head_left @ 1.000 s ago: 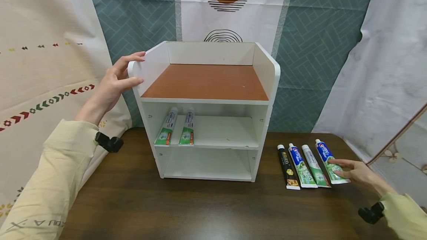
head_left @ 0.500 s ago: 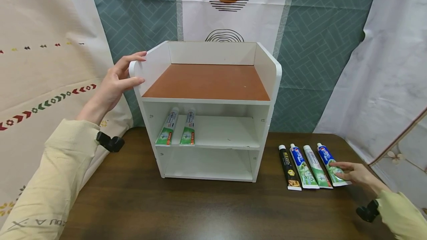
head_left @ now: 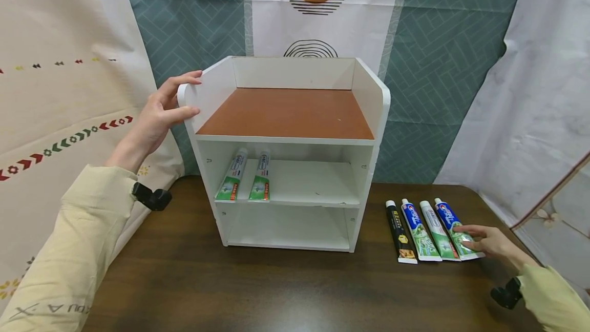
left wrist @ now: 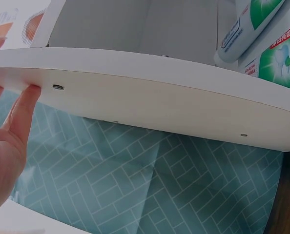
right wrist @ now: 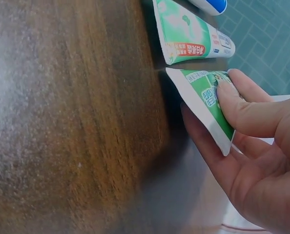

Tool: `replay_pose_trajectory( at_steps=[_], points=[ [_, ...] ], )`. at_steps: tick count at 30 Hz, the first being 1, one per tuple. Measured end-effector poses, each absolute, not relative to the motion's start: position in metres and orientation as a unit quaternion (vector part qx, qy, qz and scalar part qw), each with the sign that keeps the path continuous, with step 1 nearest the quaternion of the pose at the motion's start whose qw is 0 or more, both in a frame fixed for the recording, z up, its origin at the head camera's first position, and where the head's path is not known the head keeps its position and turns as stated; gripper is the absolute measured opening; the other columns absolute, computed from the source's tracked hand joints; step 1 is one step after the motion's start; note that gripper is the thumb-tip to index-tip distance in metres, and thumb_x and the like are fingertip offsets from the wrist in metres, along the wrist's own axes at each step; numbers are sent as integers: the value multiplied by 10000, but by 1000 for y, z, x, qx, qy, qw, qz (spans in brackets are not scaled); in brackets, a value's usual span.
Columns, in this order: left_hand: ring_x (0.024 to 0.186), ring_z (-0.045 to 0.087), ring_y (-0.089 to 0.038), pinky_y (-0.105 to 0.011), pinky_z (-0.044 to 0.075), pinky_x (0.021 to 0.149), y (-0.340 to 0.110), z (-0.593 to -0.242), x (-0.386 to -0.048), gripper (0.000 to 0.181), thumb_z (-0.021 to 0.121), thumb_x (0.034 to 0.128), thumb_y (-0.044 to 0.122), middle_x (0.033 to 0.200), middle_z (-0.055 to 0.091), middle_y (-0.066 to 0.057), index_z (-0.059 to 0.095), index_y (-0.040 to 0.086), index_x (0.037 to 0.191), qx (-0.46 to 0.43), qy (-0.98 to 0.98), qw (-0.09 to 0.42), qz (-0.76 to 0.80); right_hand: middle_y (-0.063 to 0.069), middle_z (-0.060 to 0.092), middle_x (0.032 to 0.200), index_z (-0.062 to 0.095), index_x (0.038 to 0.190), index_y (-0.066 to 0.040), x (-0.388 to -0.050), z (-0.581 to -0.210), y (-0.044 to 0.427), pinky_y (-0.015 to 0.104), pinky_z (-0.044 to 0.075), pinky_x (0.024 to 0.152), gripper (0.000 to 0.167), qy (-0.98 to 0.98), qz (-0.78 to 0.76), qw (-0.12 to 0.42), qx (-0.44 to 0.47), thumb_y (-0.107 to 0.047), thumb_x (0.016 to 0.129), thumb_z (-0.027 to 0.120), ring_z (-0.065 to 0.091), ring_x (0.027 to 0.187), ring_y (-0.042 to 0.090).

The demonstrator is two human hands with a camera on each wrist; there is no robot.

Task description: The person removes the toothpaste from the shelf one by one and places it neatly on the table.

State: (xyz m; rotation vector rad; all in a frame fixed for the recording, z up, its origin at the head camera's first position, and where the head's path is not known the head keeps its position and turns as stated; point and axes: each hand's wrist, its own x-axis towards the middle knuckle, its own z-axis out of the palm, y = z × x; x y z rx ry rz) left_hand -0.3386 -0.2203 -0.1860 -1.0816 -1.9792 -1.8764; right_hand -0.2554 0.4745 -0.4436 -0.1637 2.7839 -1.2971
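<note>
My left hand grips the upper left side panel of a white shelf unit, fingers and thumb on opposite faces of the panel. At the right, my right hand pinches the lower part of a blue-and-green toothpaste tube, thumb on top and fingers beneath. In the right wrist view this toothpaste tube is tilted, one side of its crimped end raised. Left of it lie a white-and-green tube, another blue-and-green tube and a black tube. Two white-and-green tubes lie on the middle shelf's left part.
The unit has a brown top board, a middle shelf and a bottom shelf. It stands on a dark wooden table. Patterned cloths hang behind and at both sides.
The capped end of the rightmost toothpaste tube has swung slightly left, toward its neighbour, in my right hand. My left hand keeps its place on the panel.
</note>
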Motion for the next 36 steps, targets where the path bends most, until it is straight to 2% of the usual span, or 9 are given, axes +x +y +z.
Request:
replay_pose_trajectory(
  at_steps=[3,6,9,12,14,19,26,32,36],
  points=[
    [1151,345,-275,-256,445,734,-221,-185,-338,451,566,821,-80,1422,280,-39,533,116,1226,-366,-671,105,-636,315,531,1074,612,1101,20,-257,-442,474,264,367,416,330,911,-404,19,-79,-112,806,678,403,503,57],
    [1142,358,-273,-253,446,736,-221,-185,-338,448,566,820,-85,1420,285,-42,535,114,1221,-366,-671,106,-636,233,580,1040,617,1067,48,-259,-442,474,253,423,515,323,924,-370,-4,-101,-91,786,694,540,718,156],
    [1134,364,-276,-252,446,740,-221,-185,-338,447,562,822,-85,1419,286,-41,534,116,1221,-367,-672,104,-635,211,592,1028,608,1038,88,-259,-446,474,241,439,634,354,932,-350,-23,-95,-79,748,725,540,904,218],
    [1136,360,-277,-254,445,743,-220,-185,-338,445,561,825,-81,1420,284,-39,532,117,1222,-367,-673,101,-634,218,588,1006,592,1034,114,-258,-450,476,238,446,620,353,921,-374,-27,-104,-34,741,720,549,878,125],
    [1140,358,-276,-255,444,744,-220,-186,-339,442,561,826,-79,1421,282,-39,529,113,1223,-368,-674,99,-633,144,607,988,594,1037,106,-257,-453,477,237,447,595,335,910,-397,-31,-115,-4,742,710,550,830,50],
    [1139,363,-275,-253,446,744,-221,-186,-338,443,559,824,-83,1421,282,-44,525,107,1224,-369,-673,101,-633,-24,618,990,592,1071,86,-255,-457,483,249,464,591,322,895,-427,-26,-131,11,770,681,583,797,78],
    [1135,373,-272,-254,449,746,-220,-187,-338,444,557,824,-87,1422,283,-48,526,106,1223,-373,-670,102,-634,186,611,1014,587,1049,117,-256,-457,483,222,447,653,355,920,-374,-40,-109,-40,756,711,536,853,8],
    [1143,362,-275,-259,441,751,-220,-187,-337,443,559,826,-81,1424,279,-46,528,111,1224,-372,-670,100,-634,186,614,993,618,1004,81,-257,-452,481,160,401,692,331,934,-331,-70,-119,-71,733,733,466,893,-74],
    [1148,353,-280,-262,443,754,-220,-186,-337,441,563,825,-73,1424,278,-42,529,114,1222,-372,-673,102,-631,214,583,1030,613,1028,62,-257,-442,472,194,423,675,321,936,-312,-106,-126,-57,750,721,529,928,81]
  ],
)
